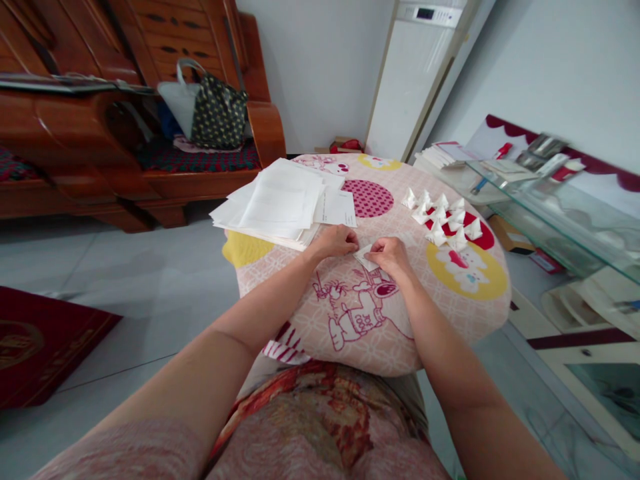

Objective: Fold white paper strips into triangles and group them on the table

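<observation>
A small folded piece of white paper (367, 260) lies low over the patterned tablecloth between my two hands. My right hand (391, 255) pinches its right side between thumb and fingers. At the paper's left corner is my left hand (337, 241), its fingers closed together on the edge; the fingertips are partly hidden. Just beyond my left hand rests a loose stack of white paper sheets (283, 200), some with printed lines. Several small pointed folded paper shapes (440, 215) stand grouped on the right side of the table.
The round table (295, 280) wears a pink cartoon-print cloth. To the right stands a glass-shelved cabinet (565, 207) holding metal cups and papers. A wooden sofa (200, 180) with a dark patterned bag (220, 110) is at back left. A red box (45, 347) sits on the floor.
</observation>
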Demonstrator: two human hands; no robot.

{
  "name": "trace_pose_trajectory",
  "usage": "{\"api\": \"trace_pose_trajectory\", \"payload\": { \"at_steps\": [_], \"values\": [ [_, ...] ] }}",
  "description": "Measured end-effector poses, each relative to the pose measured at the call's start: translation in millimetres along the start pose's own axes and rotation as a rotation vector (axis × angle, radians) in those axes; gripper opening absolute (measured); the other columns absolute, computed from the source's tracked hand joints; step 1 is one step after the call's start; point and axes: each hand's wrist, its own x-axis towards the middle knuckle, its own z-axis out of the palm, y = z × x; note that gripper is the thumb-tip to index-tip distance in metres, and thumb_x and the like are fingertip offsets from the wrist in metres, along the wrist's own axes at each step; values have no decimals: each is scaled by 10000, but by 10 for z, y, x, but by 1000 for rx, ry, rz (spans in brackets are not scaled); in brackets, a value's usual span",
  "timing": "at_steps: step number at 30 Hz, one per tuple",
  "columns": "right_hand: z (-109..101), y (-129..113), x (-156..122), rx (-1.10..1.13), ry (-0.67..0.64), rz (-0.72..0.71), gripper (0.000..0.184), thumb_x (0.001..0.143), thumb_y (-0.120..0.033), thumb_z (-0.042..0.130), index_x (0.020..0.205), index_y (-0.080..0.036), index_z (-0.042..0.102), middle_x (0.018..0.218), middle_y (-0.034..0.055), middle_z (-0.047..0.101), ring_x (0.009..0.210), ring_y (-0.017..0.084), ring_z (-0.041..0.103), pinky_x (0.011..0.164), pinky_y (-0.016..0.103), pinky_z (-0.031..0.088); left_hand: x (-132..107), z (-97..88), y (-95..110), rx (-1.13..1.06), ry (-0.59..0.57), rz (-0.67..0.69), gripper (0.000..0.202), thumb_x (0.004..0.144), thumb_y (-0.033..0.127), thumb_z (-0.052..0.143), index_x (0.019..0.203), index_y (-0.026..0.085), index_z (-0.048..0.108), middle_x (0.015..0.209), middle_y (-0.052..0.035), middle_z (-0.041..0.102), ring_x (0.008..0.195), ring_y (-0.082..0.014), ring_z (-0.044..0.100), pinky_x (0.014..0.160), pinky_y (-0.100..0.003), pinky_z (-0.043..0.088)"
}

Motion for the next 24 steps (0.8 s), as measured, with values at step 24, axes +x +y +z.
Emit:
{"api": "trace_pose_trajectory", "payload": {
  "at_steps": [24],
  "values": [
    [5, 7, 17, 48, 20, 34, 72, 677, -198, 813, 669, -184, 742, 676, 20, 732, 650, 170, 646, 615, 257, 440, -4, 91, 235, 306, -12, -119, 280, 872, 304, 653, 1022, 123, 804, 910, -153, 763, 940, -265, 705, 770, -307, 477]
  ]
}}
